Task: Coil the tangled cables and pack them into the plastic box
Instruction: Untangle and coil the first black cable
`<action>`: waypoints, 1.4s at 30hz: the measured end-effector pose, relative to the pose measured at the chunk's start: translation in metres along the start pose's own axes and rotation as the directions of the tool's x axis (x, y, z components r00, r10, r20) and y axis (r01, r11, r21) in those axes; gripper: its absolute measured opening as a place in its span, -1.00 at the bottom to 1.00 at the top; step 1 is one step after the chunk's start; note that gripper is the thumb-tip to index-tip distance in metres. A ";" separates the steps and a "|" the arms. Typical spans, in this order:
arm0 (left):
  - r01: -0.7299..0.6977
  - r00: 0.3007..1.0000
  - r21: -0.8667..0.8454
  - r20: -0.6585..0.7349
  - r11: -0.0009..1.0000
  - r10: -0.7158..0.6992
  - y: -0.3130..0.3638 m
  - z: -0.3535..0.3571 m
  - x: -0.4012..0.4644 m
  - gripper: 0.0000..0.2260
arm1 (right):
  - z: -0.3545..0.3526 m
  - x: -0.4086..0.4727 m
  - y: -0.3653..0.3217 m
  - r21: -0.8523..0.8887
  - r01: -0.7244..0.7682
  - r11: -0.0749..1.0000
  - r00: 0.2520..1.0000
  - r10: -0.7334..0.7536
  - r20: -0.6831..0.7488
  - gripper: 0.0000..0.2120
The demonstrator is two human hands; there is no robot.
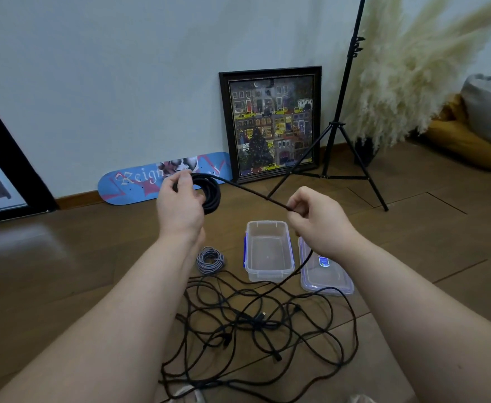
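My left hand [180, 203] grips a black coil of cable [211, 193], raised above the floor. A straight stretch of the same black cable [253, 191] runs from the coil to my right hand [315, 221], which pinches it between thumb and fingers. Below that hand the cable drops into a tangled heap of black cables [256, 321] on the wooden floor. A clear plastic box [269, 276] with blue clips stands open just beyond the heap. A finished grey coil [210, 260] lies on the floor left of the box.
The box's clear lid [325, 276] lies to the right of the box. A light stand tripod [340, 146], a framed picture [272, 123] and a blue skateboard deck [151, 181] stand along the wall. Pampas grass [407, 82] and cushions fill the right corner.
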State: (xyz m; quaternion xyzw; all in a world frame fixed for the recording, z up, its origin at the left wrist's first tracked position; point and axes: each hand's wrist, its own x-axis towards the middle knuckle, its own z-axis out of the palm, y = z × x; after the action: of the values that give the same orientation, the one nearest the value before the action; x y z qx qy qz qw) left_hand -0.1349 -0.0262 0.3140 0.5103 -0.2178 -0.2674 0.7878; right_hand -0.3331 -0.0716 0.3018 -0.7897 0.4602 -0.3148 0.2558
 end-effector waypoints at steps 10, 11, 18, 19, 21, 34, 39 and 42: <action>-0.242 0.941 0.317 0.308 0.917 0.142 -0.006 0.000 -0.015 -0.83 | 0.006 -0.003 -0.045 -0.064 0.416 0.907 0.898 -0.399 0.186 -0.87; -0.224 0.933 0.316 0.343 0.922 0.109 -0.007 0.002 -0.018 -0.82 | 0.006 -0.003 -0.047 0.056 0.385 0.921 0.911 -0.389 0.135 -0.89; -0.014 0.893 0.197 0.443 0.980 -0.076 -0.017 0.016 -0.037 -0.77 | 0.013 -0.001 -0.048 0.577 0.077 0.813 0.995 -0.102 0.010 -0.90; -0.008 0.888 0.181 0.454 0.983 -0.077 -0.017 0.017 -0.039 -0.77 | 0.014 0.000 -0.048 0.595 0.058 0.802 0.997 -0.071 0.000 -0.91; -0.016 0.877 0.166 0.476 0.986 -0.065 -0.016 0.019 -0.042 -0.80 | 0.015 0.002 -0.046 0.598 0.031 0.801 0.999 -0.018 -0.028 -0.92; -0.005 0.939 0.038 0.343 0.999 -0.008 -0.004 0.017 -0.034 -0.86 | -0.004 -0.008 -0.028 0.557 -0.250 0.792 0.928 0.032 0.370 -0.76; -0.025 0.943 0.065 0.332 0.998 0.002 -0.007 0.020 -0.039 -0.86 | 0.006 -0.008 -0.033 0.477 -0.194 0.857 0.941 0.026 0.336 -0.66; -0.050 0.952 0.078 0.306 0.996 0.024 -0.007 0.019 -0.036 -0.85 | 0.009 -0.002 -0.029 0.406 -0.148 0.902 0.950 0.015 0.313 -0.81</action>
State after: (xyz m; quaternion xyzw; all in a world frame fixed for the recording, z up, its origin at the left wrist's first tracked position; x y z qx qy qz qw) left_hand -0.1759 -0.0181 0.3123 0.4919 -0.3575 -0.3185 0.7271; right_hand -0.3113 -0.0563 0.3154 -0.7335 0.3693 -0.2718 0.5017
